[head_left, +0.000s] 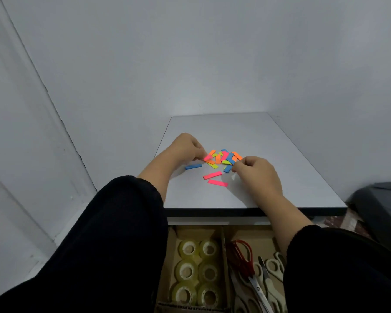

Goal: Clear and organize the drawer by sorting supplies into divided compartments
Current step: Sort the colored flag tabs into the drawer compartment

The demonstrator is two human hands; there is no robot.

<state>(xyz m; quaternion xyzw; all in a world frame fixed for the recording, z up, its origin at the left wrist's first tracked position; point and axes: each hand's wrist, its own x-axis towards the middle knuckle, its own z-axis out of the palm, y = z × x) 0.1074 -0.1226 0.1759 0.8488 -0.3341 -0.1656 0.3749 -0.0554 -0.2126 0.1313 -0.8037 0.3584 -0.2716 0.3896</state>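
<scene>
A heap of small coloured sticky flags [224,157] in pink, orange, blue and green lies on the grey tabletop [269,143]. My left hand [186,146] pinches a pink flag at the heap's left edge. My right hand [256,171] has curled fingers at the heap's right edge and appears to pinch a flag there. A loose blue flag [193,166] lies to the left, and two pink flags [212,175] [217,183] lie in front of the heap.
Below the table's front edge an open drawer [224,236] has cardboard dividers. Its left compartment holds several clear tape rolls [198,269]. The right one holds several scissors [255,274], one red-handled. White walls stand close on the left and behind.
</scene>
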